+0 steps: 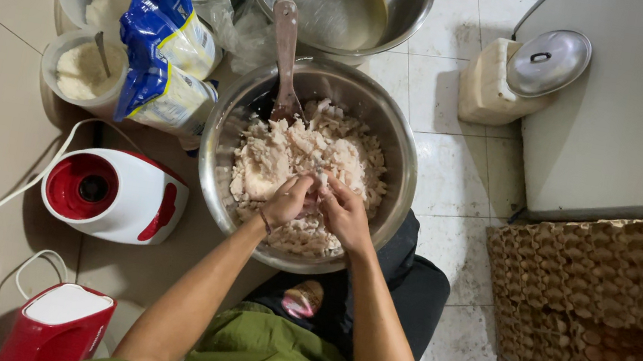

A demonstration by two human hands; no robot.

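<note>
1. Left hand and right hand – fingers curled, pinching pale shredded meat
2. Meat fills the steel bowl on the floor – a spoon leans inside

Both hands, left hand beside right hand, rest in the shredded food inside the near bowl. A spoon leans in its far side. Beyond it stands a second bowl, seemingly holding liquid. Tubs and a bag lie left; egg trays right.
</note>
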